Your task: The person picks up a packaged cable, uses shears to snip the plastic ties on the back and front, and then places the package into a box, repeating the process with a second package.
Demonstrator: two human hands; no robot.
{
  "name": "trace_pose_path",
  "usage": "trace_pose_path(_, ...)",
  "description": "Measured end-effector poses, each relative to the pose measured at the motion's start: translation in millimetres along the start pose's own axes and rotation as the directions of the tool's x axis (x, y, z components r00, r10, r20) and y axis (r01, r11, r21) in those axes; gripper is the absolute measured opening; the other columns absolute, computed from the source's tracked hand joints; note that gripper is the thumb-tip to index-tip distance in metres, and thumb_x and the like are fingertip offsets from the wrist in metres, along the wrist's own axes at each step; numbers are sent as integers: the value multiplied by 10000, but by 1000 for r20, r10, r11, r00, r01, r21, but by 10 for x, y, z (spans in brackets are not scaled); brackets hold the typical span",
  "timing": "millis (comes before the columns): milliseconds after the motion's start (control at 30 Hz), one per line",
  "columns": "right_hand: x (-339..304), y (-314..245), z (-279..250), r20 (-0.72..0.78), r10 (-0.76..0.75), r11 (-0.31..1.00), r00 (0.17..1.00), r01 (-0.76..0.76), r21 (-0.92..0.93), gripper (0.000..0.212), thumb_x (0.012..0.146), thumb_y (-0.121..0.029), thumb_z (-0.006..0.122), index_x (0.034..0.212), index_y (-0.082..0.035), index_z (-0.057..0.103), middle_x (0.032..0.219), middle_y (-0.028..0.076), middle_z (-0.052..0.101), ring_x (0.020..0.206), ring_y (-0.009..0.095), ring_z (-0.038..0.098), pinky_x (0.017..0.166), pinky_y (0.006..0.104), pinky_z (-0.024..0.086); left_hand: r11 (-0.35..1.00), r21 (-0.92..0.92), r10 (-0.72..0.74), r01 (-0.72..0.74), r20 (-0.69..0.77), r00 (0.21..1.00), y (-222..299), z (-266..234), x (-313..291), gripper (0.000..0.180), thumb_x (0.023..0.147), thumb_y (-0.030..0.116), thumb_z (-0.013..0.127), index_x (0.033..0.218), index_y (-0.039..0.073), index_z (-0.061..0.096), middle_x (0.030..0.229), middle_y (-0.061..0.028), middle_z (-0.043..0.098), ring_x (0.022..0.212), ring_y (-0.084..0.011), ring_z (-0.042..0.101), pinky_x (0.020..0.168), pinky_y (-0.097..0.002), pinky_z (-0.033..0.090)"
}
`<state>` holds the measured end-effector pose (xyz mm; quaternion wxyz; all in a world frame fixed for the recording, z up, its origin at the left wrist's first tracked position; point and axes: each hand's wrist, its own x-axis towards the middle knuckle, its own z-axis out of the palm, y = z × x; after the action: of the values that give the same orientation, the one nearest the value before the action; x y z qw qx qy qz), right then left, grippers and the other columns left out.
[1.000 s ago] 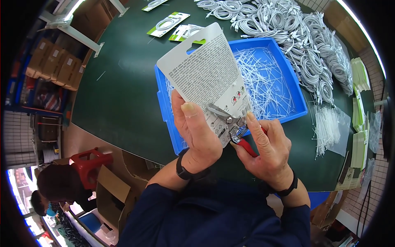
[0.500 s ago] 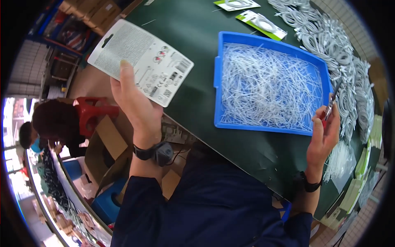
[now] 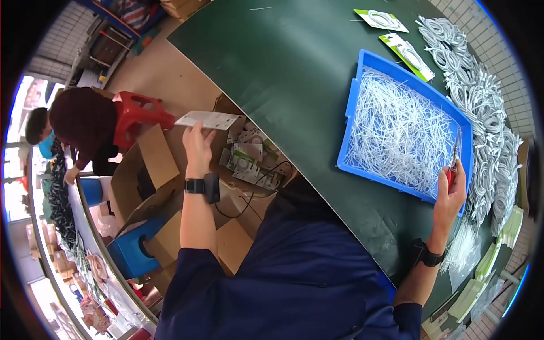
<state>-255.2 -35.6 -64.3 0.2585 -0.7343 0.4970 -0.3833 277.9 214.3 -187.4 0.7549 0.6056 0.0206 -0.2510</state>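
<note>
Green bench (image 3: 283, 73): it carries our blue tray, two cable packs (image 3: 384, 20) and a long pile of coiled grey cables (image 3: 477, 107).
Blue tray (image 3: 388, 180): we see thin white strips (image 3: 396, 130) heaped loosely across it.
Carton (image 3: 225, 106): below the bench edge, carded packs (image 3: 247, 152) lie jumbled inside.
Left hand (image 3: 198, 148): we pinch a white card (image 3: 207, 120) near the carton.
Right hand (image 3: 451, 197): our fingers wrap red-handled cutters (image 3: 451, 174) at the tray's right side.

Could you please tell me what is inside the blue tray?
The blue tray holds a heap of thin white strips. Whatever lies beneath them cannot be seen, and the right hand hides part of the tray.
</note>
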Motion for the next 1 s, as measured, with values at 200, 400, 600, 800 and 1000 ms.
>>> trace_pose_path(200,17,17,17,-15,26,999,1000,-26,21,490,992,-75,618,1445,51,480,1218,83,606,1075,133,587,969,275,462,973,230,1,27,-120,993,40,451,205,487,957,190,651,1360,-5,461,1252,-125,579,1073,-226,621,764,-393,578)
trace_pose_path(400,-64,-45,-127,-34,27,999,999,-26,37,487,969,-66,626,1425,47,497,1174,75,617,1049,137,591,943,279,469,870,197,459,-452,11,888,510,925,165,430,983,129,623,1367,-6,484,1168,-93,615,1002,-170,632,746,-320,551)
trace_pose_path(600,-52,-137,-19,-29,36,997,999,-38,-66,565,868,-69,702,1391,40,519,1117,101,640,962,159,606,876,288,490,828,104,444,-551,480,757,1003,2328,-348,278,982,105,622,1235,-7,588,1015,-50,656,889,-115,642,700,-255,526)
trace_pose_path(800,-29,-185,-40,-36,-12,1000,999,12,-16,620,793,-82,760,1363,29,541,1068,137,651,886,203,628,804,309,509,602,209,-36,-770,971,236,765,3891,-515,209,944,90,634,1134,3,656,914,-42,670,830,-117,647,724,-249,525)
trace_pose_path(1000,19,-126,-22,-65,-112,992,992,108,-63,658,773,-163,821,1341,18,544,967,125,637,774,220,607,714,332,514,160,-297,-43,-941,951,-307,140,5090,-328,407,779,119,770,1163,44,657,1060,-130,665,994,-291,649,866,-379,539)
